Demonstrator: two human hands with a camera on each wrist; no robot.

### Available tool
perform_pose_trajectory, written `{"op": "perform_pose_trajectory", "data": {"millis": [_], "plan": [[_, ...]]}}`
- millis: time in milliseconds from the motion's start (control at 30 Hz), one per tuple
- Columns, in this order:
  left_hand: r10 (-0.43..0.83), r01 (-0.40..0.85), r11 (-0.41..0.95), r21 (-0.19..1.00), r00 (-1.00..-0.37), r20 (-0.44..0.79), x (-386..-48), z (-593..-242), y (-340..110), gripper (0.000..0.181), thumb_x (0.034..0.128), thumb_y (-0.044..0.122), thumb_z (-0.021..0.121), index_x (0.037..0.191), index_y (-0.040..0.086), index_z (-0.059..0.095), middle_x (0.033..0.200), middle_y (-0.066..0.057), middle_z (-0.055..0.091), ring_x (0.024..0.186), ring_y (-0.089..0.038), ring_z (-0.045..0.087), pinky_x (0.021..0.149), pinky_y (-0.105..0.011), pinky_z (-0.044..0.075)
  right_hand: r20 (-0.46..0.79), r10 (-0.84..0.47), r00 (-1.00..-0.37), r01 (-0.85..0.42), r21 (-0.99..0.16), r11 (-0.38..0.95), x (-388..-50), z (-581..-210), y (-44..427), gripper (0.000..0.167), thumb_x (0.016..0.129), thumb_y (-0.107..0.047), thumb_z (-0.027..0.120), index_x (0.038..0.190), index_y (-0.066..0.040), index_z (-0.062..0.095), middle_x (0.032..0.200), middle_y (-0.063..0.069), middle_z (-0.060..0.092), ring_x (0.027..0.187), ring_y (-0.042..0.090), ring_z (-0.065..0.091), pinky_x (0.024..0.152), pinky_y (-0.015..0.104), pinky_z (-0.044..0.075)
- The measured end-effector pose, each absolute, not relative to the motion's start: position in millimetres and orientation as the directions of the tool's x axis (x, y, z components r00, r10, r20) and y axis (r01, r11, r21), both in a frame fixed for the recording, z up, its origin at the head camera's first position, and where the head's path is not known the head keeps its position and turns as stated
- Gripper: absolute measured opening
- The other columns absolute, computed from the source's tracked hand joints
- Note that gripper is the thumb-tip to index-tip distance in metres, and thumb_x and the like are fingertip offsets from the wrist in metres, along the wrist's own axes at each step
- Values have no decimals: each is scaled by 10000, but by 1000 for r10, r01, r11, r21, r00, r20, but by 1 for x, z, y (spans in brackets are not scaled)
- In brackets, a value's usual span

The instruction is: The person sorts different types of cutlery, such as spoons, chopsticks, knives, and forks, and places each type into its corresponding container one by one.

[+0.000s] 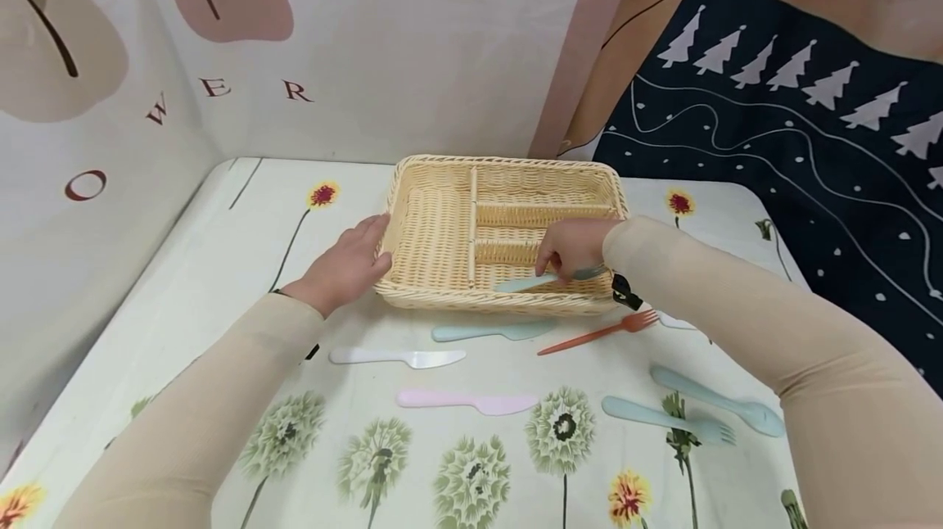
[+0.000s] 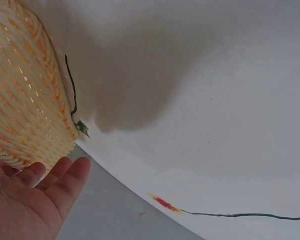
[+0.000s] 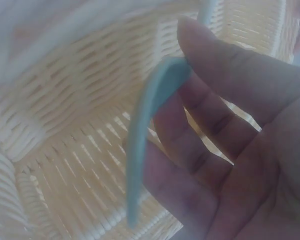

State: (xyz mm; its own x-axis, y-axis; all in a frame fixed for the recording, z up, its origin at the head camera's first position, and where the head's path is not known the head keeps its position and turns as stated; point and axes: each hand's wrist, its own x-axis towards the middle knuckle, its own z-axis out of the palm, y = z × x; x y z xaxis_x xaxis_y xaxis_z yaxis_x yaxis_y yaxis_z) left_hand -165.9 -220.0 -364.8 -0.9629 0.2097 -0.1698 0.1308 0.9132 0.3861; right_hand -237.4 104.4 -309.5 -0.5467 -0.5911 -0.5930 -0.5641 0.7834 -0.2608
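Sleeves [image 1: 737, 300] extended toward the tabletop's [image 1: 243, 267] far edge, right hand [image 1: 570, 246] pinching a blue utensil [image 1: 525, 283] (probably light, stiff, best held mid-length), left hand [image 1: 346, 263] loosely straight at the basket [image 1: 442, 298].

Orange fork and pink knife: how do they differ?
The orange fork ends in tines; the pink knife in a blade. The fork slants in the head view; the knife lies nearly level. The fork is nearer the basket than the knife. Both lie on the tablecloth, outside the basket.
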Motion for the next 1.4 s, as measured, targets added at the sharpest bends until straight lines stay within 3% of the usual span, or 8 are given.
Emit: {"op": "perform_pose_trajectory", "data": {"millis": [433, 667, 900, 1200, 1400], "plan": [[203, 123, 916, 381, -963, -177, -167, -367, -221, 670, 977, 294, 306, 1544, 17, 81, 1588, -201, 141, 1433, -403, 178, 1156, -516, 194, -647, -582, -492, -635, -190, 749, -237, -310, 104, 394, 815, -90, 754, 1197, -169, 701, 881, -6, 630, 797, 146, 545, 735, 294, 488], [204, 123, 914, 386, -963, -175, -168, -368, -221, 668, 978, 291, 314, 1545, 21, 84, 1588, -192, 149, 1432, -395, 185, 1154, -513, 203, -627, -595, -502, -684, -133, 717, -237, -315, 104, 389, 805, -78, 761, 1174, -191, 713, 849, -37, 634, 758, 123, 550, 736, 300, 500], [204, 125, 913, 387, -964, -171, -168, -369, -222, 666, 979, 291, 313, 1544, 17, 90, 1586, -196, 155, 1427, -399, 195, 1149, -516, 214, -603, -613, -510, -698, -127, 705, -234, -315, 104, 369, 803, -52, 755, 1151, -168, 719, 815, -32, 640, 736, 121, 542, 728, 301, 491], [211, 134, 911, 391, -964, -162, -169, -369, -222, 669, 980, 289, 329, 1542, 12, 95, 1589, -187, 155, 1426, -398, 198, 1154, -506, 205, -610, -595, -523, -677, -126, 725, -232, -326, 106, 353, 864, 18, 644, 1158, -167, 710, 798, -25, 624, 730, 129, 527, 760, 317, 478], [200, 121, 913, 389, -965, -169, -168, -367, -222, 670, 976, 286, 327, 1542, 12, 96, 1588, -192, 155, 1431, -396, 190, 1155, -510, 204, -622, -598, -505, -634, -202, 746, -235, -323, 108, 423, 818, 13, 698, 1204, -159, 690, 928, -1, 660, 832, 145, 569, 821, 345, 511]]}}
